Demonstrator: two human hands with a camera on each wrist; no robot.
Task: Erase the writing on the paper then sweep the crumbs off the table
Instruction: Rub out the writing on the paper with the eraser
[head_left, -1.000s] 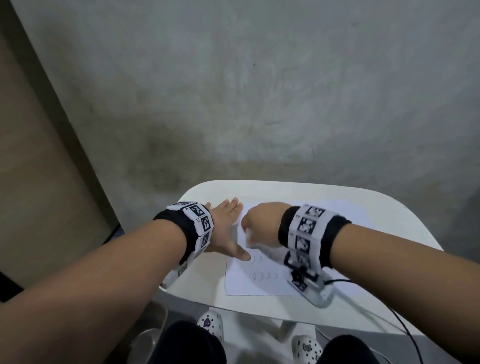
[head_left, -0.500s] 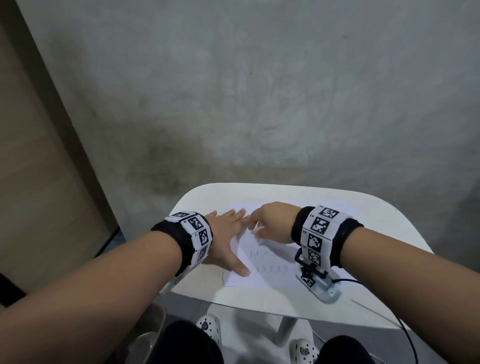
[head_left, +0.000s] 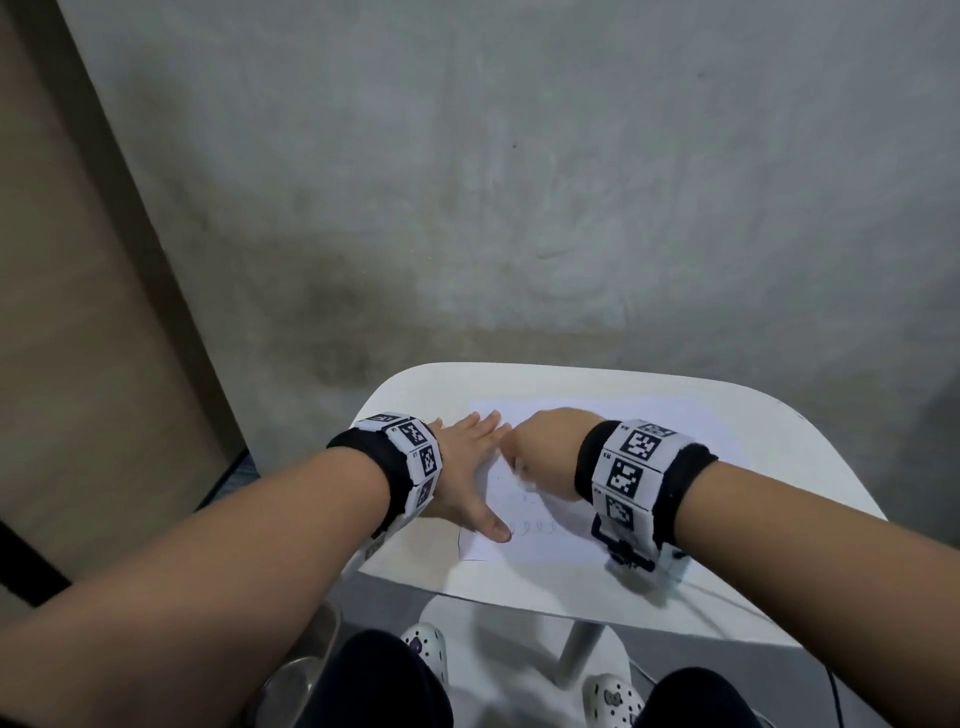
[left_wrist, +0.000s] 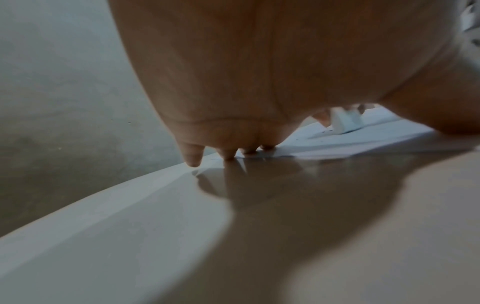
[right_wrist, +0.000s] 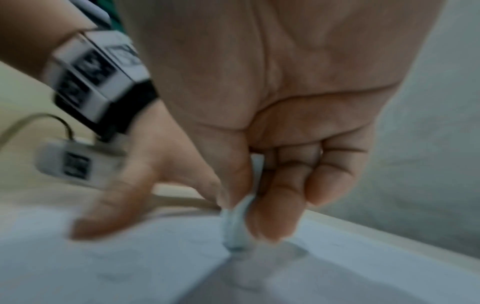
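Observation:
A white sheet of paper (head_left: 540, 540) lies on the small white table (head_left: 561, 592), with a faint row of pencil loops (head_left: 532, 529) near its front edge. My left hand (head_left: 470, 475) lies flat with straight fingers on the paper's left edge, thumb beside the loops. My right hand (head_left: 540, 452) pinches a white eraser (right_wrist: 237, 224) between thumb and fingers, its tip pressed on the paper (right_wrist: 130, 267). In the left wrist view the eraser (left_wrist: 346, 121) stands on the sheet past my palm. The right hand is blurred.
A grey wall (head_left: 519, 182) rises right behind the table. A metal bowl (head_left: 296, 680) sits on the floor at the lower left, by my knees. A black cable (head_left: 836, 696) hangs off the table's right front edge.
My right hand with the eraser has shifted back and forth over the upper lines of the writing. The left hand has stayed pressed on the paper.

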